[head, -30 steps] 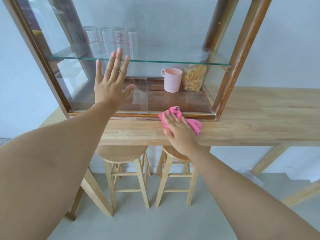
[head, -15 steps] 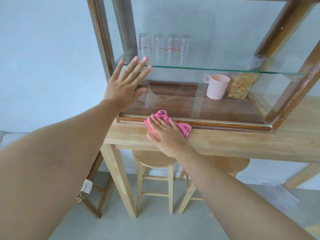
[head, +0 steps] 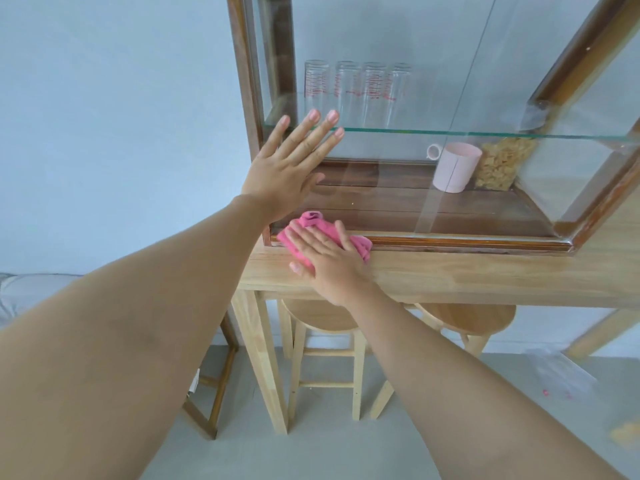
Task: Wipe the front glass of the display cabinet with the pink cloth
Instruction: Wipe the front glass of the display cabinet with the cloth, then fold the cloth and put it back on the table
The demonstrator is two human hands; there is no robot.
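The display cabinet [head: 433, 242] has a dark wooden frame and stands on a light wooden counter. Its front glass [head: 398, 188] fills the frame. My left hand [head: 289, 168] lies flat on the glass near the left post, fingers spread. My right hand [head: 327, 256] presses the pink cloth [head: 310, 221] against the bottom left corner of the glass, at the lower frame rail. Most of the cloth is under my palm and fingers.
Inside, several clear measuring glasses [head: 353, 86] stand on a glass shelf [head: 485, 134]. Below are a pink mug [head: 455, 166] and a bag of snacks [head: 498, 164]. Two wooden stools [head: 325, 344] sit under the counter [head: 485, 275]. A plain wall is at left.
My right hand has slid the pink cloth leftward along the bottom of the glass to the left corner. My left hand stays flat on the glass. The view has turned left.
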